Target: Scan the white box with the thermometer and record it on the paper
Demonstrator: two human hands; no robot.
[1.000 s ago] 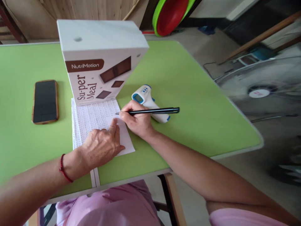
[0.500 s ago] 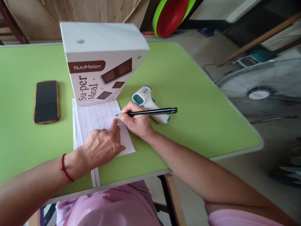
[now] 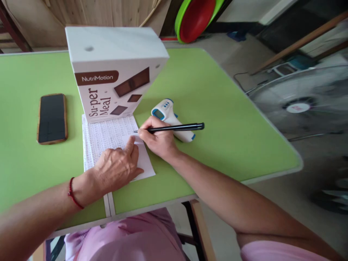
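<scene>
Handwritten sheets of paper lie on the green table, their far edge at the foot of a white NutriMotion box. Across the lower part of the paper rests my left hand, open, its index finger stretched out to the writing and its thumb apart. My right hand pinches a black pen near its tip. The tip is at the paper, just beyond my left index finger. Behind the right hand lies a white and blue infrared thermometer, its handle partly hidden by the hand and pen.
A phone in a brown case lies left of the box. The green table has a pale rim. Off its right side stands a fan. Red and green basins are beyond the far edge.
The whole view has shifted very slightly, so the box, phone and paper appear a little further left. Both hands keep nearly the same pose, with the pen tip marginally further right along the paper.
</scene>
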